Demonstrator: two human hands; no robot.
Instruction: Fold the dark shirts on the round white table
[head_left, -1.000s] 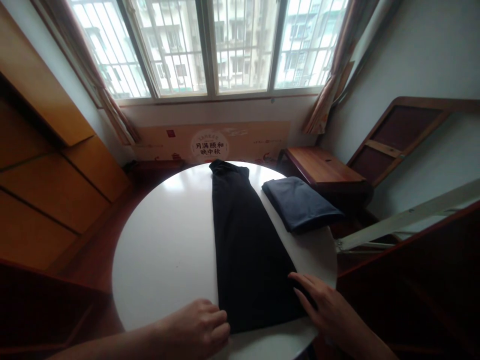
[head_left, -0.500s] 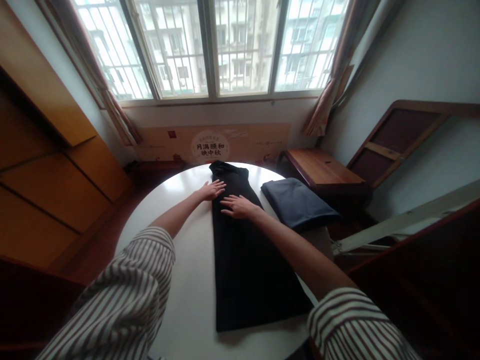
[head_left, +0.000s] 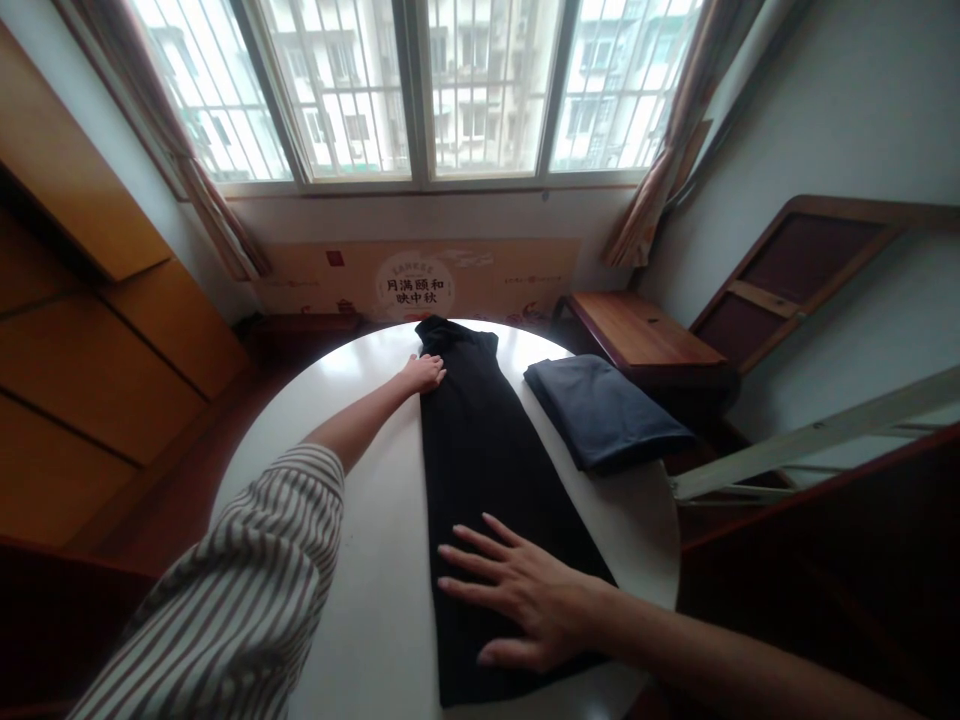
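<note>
A long black garment lay flat down the middle of a round white table, narrow and crumpled at the far end, broader towards the person standing there. So dark was its cloth that seams and layers were lost to me, and I could not tell trousers from skirt.

The person's left hand reached to the garment's left edge near the far end, fingers close together; whether they pinched the cloth or merely rested on it, I could not tell. A striped sleeve covered that arm down to the forearm.

The right hand was spread wide, palm down, over the near end, hiding part of it. Its forearm was cut off at the lower right.

Just right of the garment lay a folded navy cloth, its inner folds hidden. Beyond the table stood a wooden seat, partly in shadow, and a printed banner, its smaller lettering too faint to read, below a barred window.
</note>
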